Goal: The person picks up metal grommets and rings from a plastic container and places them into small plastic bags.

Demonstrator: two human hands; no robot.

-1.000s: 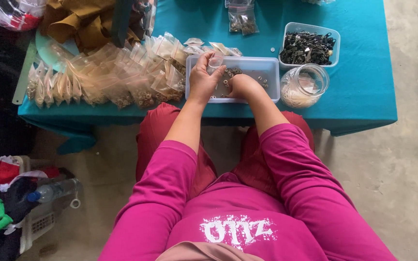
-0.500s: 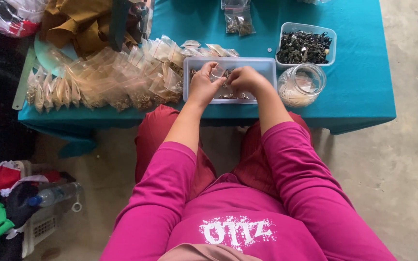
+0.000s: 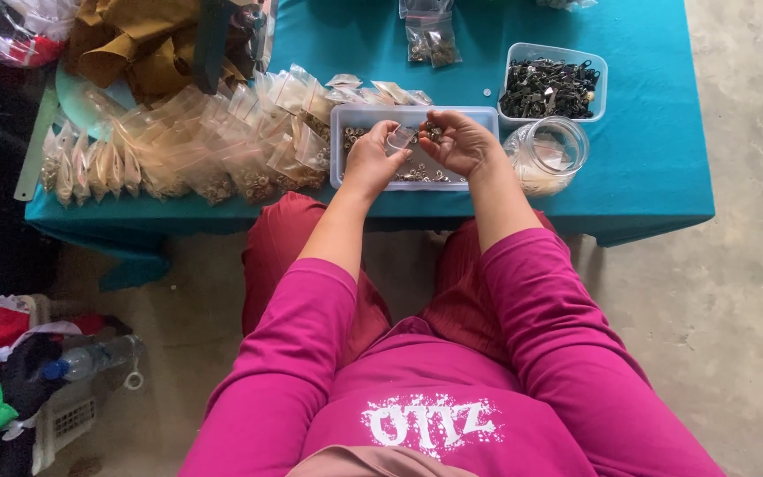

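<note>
A small clear bag (image 3: 401,138) is pinched in the fingers of the left hand (image 3: 371,159), held just above a shallow clear tray (image 3: 343,168) of small metal rings that sits at the near edge of the desk (image 3: 646,159). The right hand (image 3: 459,141) hovers over the same tray, fingers curled closed around a few small metal pieces beside the bag's mouth. Just right stands a glass jar (image 3: 551,152), behind it a tub of dark parts (image 3: 551,87). A heap of filled bags (image 3: 178,146) crowds the left; bare cloth lies toward the right edge.
</note>
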